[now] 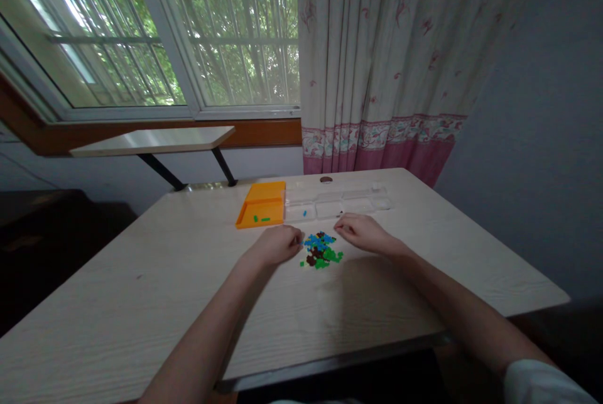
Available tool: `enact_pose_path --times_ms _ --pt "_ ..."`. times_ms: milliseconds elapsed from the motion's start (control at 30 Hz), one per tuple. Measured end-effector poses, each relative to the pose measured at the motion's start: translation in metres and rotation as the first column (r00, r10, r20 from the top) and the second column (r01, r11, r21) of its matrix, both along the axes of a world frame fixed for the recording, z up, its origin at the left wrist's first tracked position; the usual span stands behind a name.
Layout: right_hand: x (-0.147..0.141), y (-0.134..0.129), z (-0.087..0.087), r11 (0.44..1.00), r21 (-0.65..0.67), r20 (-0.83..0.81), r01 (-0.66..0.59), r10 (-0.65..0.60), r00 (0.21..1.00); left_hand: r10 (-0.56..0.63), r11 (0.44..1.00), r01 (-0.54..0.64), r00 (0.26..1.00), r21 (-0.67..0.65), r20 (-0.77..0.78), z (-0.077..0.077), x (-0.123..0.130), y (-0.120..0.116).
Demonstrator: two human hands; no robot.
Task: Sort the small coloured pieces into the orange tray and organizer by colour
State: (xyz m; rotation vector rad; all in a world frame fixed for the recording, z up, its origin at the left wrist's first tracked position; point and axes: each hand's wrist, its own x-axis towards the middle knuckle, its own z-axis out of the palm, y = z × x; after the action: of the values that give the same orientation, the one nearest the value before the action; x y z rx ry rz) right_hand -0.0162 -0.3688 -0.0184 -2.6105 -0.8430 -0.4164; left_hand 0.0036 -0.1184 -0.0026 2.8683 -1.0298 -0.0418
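Note:
A loose pile of small building bricks (321, 251) in blue, green and dark brown lies on the table. At its left edge is my left hand (281, 243), fingers curled together beside the blue pieces; whatever they pinch is too small to name. My right hand (358, 230) is to the right of the pile, near the clear tray, its fingertips pressed together. Any piece in that pinch is hidden. Behind the left hand an orange tray (241, 220) holds a few green pieces (265, 220). Beside it a clear compartment tray (325, 218) has a blue piece (304, 213) in one section.
The pale wooden table (141, 310) reaches from its near edge to the wall. A raised shelf (160, 139) on black legs stands at the back left. Near the back edge is a dark round grommet (326, 180). A curtain (377, 77) hangs behind the table.

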Motion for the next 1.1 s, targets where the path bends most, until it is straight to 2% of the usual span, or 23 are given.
enact_pose_path --times_ms 133,200,267,367,467,567,667,767,933,1100 --pt "-0.008 0.017 -0.004 0.990 -0.019 0.005 -0.137 0.137 0.991 -0.010 0.999 0.011 1.000 -0.051 0.006 -0.001 0.000 0.000" --pt "-0.009 0.018 -0.006 0.989 -0.019 0.007 -0.145 0.145 0.989 -0.010 0.991 0.009 1.000 -0.135 -0.009 -0.002 0.001 -0.001" --pt "-0.009 0.018 -0.006 0.990 -0.006 0.014 -0.143 0.143 0.990 -0.031 0.961 0.012 0.997 -0.278 -0.064 -0.006 0.002 -0.004" --pt "-0.011 0.020 -0.007 0.990 0.035 0.038 -0.133 0.132 0.991 -0.104 0.843 -0.028 0.972 -0.537 -0.213 -0.016 0.006 -0.012" --pt "-0.012 0.025 -0.008 0.988 0.117 0.097 -0.103 0.092 0.991 -0.209 0.665 -0.132 0.912 -0.735 -0.353 -0.028 0.008 -0.023" --pt "-0.012 0.030 -0.009 0.974 0.217 0.161 -0.062 0.027 0.987 -0.296 0.515 -0.232 0.855 -0.825 -0.426 -0.034 0.007 -0.033" --pt "-0.012 0.032 -0.011 0.963 0.265 0.193 -0.055 0.003 0.981 -0.309 0.438 -0.304 0.833 -0.846 -0.459 -0.034 0.004 -0.039" --pt "-0.012 0.034 -0.011 0.962 0.262 0.206 -0.070 0.015 0.978 -0.317 0.414 -0.331 0.821 -0.848 -0.475 -0.034 0.002 -0.040" --pt "-0.011 0.035 -0.012 0.965 0.253 0.231 -0.063 0.003 0.973 -0.348 0.420 -0.321 0.807 -0.849 -0.477 -0.035 0.001 -0.040" --pt "-0.011 0.033 -0.010 0.966 0.255 0.241 -0.029 -0.035 0.970 -0.297 0.425 -0.283 0.854 -0.860 -0.427 -0.033 -0.001 -0.040"
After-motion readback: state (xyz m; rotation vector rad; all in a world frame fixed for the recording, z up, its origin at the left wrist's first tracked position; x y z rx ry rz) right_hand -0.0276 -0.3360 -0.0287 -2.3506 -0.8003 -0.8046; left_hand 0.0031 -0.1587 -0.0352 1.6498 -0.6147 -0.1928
